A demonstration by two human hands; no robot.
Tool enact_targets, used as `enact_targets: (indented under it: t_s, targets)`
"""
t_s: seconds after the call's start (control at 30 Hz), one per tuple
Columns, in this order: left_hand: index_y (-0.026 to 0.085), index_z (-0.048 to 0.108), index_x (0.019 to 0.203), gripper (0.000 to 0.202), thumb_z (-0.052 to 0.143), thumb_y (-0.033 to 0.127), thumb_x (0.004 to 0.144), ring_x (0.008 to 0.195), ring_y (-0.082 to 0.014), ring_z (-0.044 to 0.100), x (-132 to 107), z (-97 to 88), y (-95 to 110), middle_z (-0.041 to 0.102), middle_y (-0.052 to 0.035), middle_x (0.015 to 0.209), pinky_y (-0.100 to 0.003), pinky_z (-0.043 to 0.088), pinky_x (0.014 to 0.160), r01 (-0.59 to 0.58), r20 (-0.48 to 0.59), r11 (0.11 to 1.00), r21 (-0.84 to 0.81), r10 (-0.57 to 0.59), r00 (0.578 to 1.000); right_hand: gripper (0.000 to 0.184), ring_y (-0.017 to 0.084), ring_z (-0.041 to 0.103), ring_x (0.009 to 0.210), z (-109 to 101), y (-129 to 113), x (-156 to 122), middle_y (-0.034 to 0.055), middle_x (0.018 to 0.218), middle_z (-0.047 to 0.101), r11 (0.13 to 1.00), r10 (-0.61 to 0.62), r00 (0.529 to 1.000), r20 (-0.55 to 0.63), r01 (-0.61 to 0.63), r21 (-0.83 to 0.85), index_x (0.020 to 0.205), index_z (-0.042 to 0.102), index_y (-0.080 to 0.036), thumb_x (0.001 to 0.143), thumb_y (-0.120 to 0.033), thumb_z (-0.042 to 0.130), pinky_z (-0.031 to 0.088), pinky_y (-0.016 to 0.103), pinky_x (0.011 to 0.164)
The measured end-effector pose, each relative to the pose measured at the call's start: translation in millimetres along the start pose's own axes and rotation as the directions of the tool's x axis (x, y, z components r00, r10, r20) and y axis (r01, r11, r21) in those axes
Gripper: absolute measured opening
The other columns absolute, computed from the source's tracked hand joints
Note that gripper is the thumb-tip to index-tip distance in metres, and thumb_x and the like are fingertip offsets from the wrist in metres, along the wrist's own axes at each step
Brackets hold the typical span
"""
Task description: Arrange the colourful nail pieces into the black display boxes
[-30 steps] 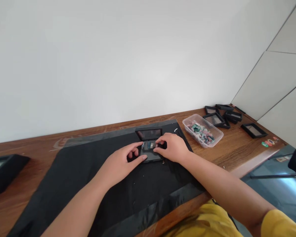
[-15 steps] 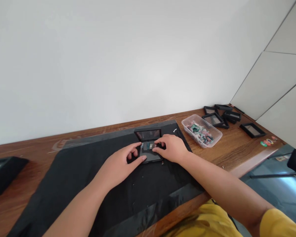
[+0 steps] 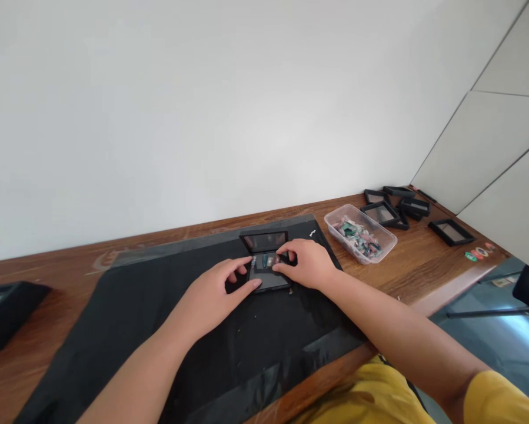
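Note:
A small black display frame (image 3: pixel 268 280) lies on the black mat, its windowed lid (image 3: pixel 265 241) raised at the back. Several small coloured pieces (image 3: pixel 265 261) sit in a row along the upper part of its base. At the frame's left side is my left hand (image 3: pixel 213 294), thumb on the near left corner and forefinger at the far left, holding it steady. From the right, my right hand (image 3: pixel 308 264) reaches in with thumb and forefinger closed around a small pinkish piece (image 3: pixel 278 259) at the row's right end. Its fingers partly hide that piece.
A clear plastic tub (image 3: pixel 385 250) of mixed coloured pieces stands right of the black mat (image 3: pixel 158 318). Behind it are several black frames (image 3: pixel 381 213), with another frame (image 3: pixel 452 232) nearer the table's right end. One more black frame (image 3: pixel 21 312) lies far left. A white wall borders the table.
Hardly anything differs. Both hands keep their places at the display frame, and the right fingers stay at the pinkish piece.

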State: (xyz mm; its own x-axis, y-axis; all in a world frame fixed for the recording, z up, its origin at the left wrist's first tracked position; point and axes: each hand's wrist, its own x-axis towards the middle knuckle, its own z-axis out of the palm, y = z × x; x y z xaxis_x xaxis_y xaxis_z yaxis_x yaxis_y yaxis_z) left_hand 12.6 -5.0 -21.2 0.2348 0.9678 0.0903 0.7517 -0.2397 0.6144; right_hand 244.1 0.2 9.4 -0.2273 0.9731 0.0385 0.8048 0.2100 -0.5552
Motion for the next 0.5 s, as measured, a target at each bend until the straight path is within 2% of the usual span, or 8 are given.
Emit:
enact_targets:
  t_s: [0.2, 0.37, 0.5]
  targets:
    - [0.027, 0.078, 0.122, 0.06, 0.06, 0.069, 0.082, 0.082, -0.0259, 0.066, 0.1, -0.9, 0.5, 0.073, -0.0073, 0.097, -0.035, 0.056, 0.072, -0.032, 0.016, 0.999, -0.003, 0.032, 0.999, 0.022, 0.015, 0.061, 0.078, -0.7, -0.5, -0.3, -0.0003, 0.086, 0.07, 1.0, -0.008, 1.0, -0.002, 0.008, 0.014, 0.106, 0.08, -0.023, 0.087, -0.035, 0.082, 0.038, 0.027, 0.069]
    - [0.027, 0.078, 0.122, 0.06, 0.059, 0.068, 0.082, 0.082, -0.026, 0.066, 0.3, -2.1, 2.8, 0.073, -0.0072, 0.096, -0.035, 0.056, 0.071, -0.025, 0.01, 1.0, 0.002, 0.025, 1.0, 0.023, 0.016, 0.061, 0.079, -1.6, -2.8, -1.0, 0.0004, 0.087, 0.071, 1.0, 0.017, 1.0, -0.003, -0.017, -0.002, 0.106, 0.081, -0.023, 0.087, -0.036, 0.082, 0.038, 0.028, 0.069]
    - [0.028, 0.08, 0.112, 0.056, 0.06, 0.069, 0.081, 0.077, -0.0254, 0.065, -0.2, -4.5, 4.4, 0.074, -0.0069, 0.093, -0.035, 0.054, 0.069, 0.009, 0.0, 1.0, 0.001, -0.009, 1.0, 0.023, 0.016, 0.062, 0.079, -1.0, -4.5, -2.0, 0.0006, 0.087, 0.073, 0.998, 0.058, 0.998, -0.007, -0.058, -0.021, 0.104, 0.081, -0.024, 0.087, -0.039, 0.082, 0.037, 0.028, 0.068]
